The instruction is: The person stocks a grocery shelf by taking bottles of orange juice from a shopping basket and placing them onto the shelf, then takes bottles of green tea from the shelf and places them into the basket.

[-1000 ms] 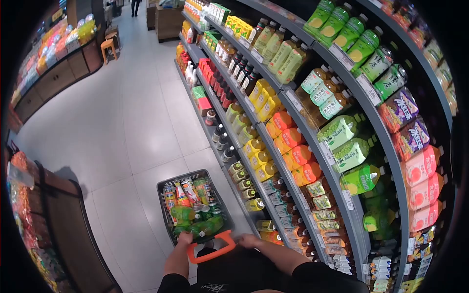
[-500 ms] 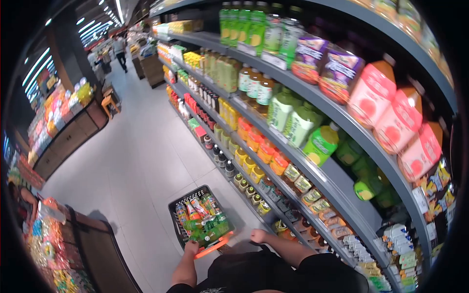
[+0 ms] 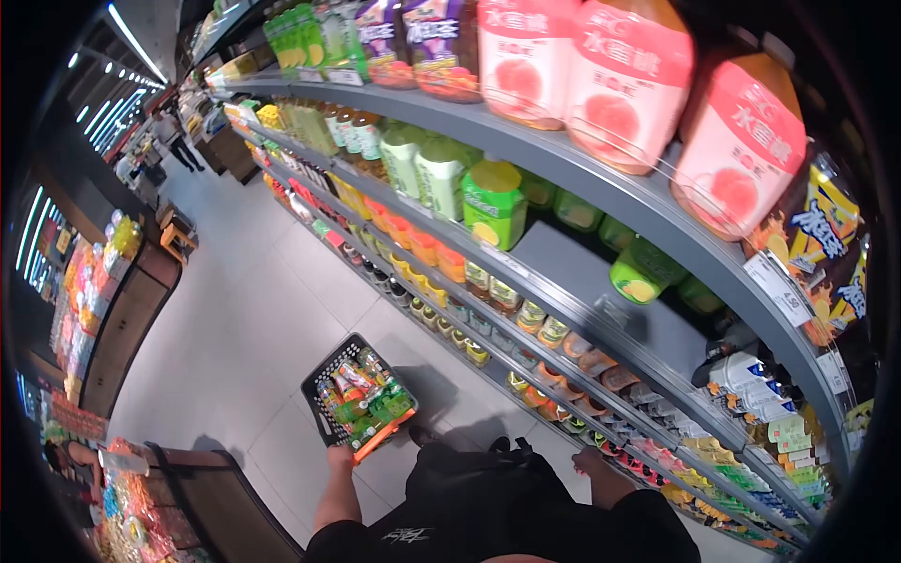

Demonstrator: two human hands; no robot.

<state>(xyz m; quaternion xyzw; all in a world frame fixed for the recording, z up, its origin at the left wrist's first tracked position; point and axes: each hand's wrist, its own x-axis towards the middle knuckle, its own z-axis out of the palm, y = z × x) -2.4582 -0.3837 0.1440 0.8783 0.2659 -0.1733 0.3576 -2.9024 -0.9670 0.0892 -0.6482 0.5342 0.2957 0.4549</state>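
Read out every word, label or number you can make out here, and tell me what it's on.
"水蜜桃": pink bottles, top shelf.
"4.50", faintly: price tag below them.
Too blurred or small to read: characters on the purple bottles and yellow packs, labels in the basket, shirt print.

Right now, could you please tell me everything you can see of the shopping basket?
The shopping basket is a dark mesh-walled tub, plastic by its look, with an orange handle along its near edge. It sits upright on the pale floor tiles beside the drinks shelves, packed with green bottles and colourful packets. The left hand grips the handle's end; the right hand is off it.
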